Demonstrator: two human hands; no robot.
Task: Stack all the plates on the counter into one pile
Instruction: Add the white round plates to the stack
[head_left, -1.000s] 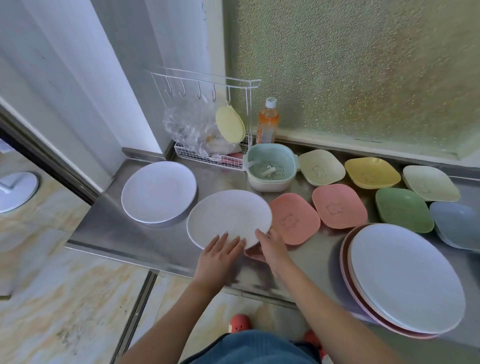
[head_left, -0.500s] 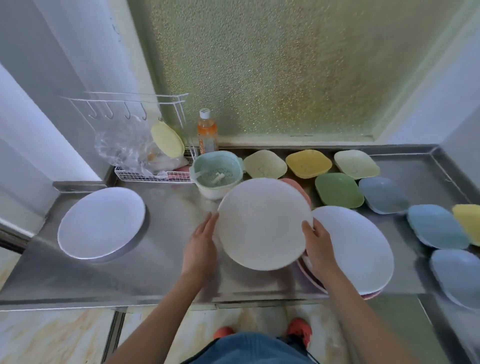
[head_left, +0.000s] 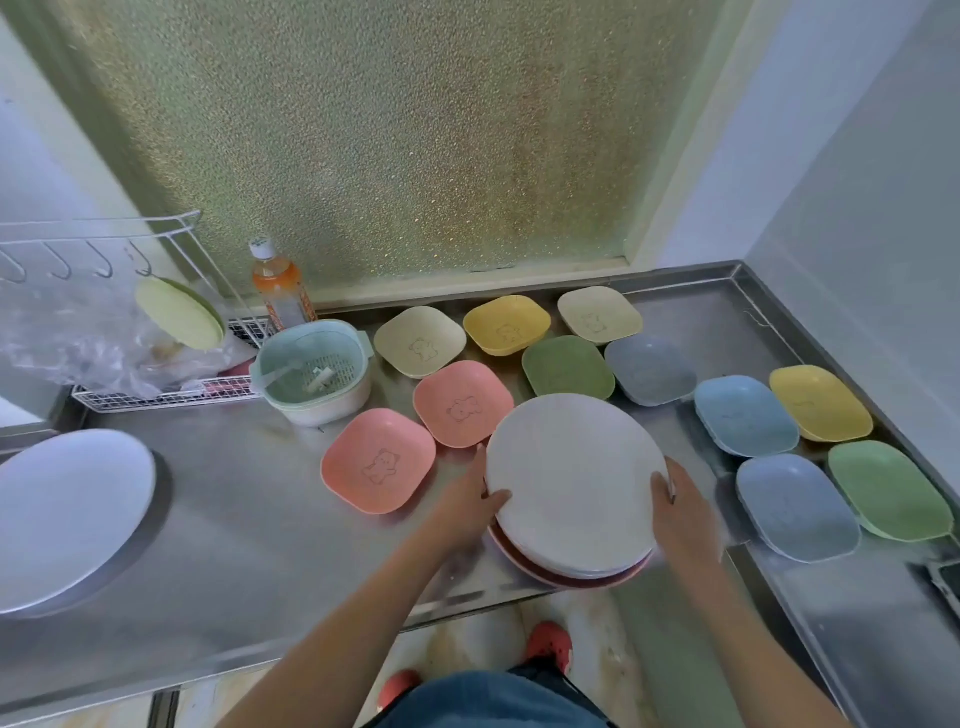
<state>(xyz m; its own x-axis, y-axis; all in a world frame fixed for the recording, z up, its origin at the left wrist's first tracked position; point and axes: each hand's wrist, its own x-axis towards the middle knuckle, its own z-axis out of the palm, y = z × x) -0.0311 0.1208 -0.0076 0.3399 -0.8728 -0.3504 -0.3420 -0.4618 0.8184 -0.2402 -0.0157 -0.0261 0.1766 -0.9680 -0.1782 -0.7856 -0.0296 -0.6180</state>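
On the metal table (head_left: 249, 519) in front of me sits a pile of round plates (head_left: 571, 566), near the front edge. I hold the top white plate (head_left: 574, 475) with both hands. My left hand (head_left: 467, 512) is on its left side, and the thumb curls over the rim. My right hand (head_left: 675, 519) is on its right side, and its fingers (head_left: 662, 486) wrap round the rim too. So both sets of fingers are clamped on this plate. It lies on the pile, tipped a little up at the back. Under it I see more white rims and a pink one at the bottom.

Far to my left, one more big white plate (head_left: 62, 525) lies flat by itself on the table, well apart from the pile.

Lots of small square dishes lie around the pile. Two pink dishes (head_left: 376, 460) with a little bear on them are just to the left of it. Behind the pile are cream, yellow, green and grey-blue ones. To the right are a blue one, a yellow one, a grey-blue one and a green dish (head_left: 888, 488).

At the back left stands a mint strainer bowl (head_left: 311, 371). Beside it is a bottle (head_left: 280, 286) with orange drink. A white wire rack (head_left: 156, 395) holds a clear bag and a pale green lid.
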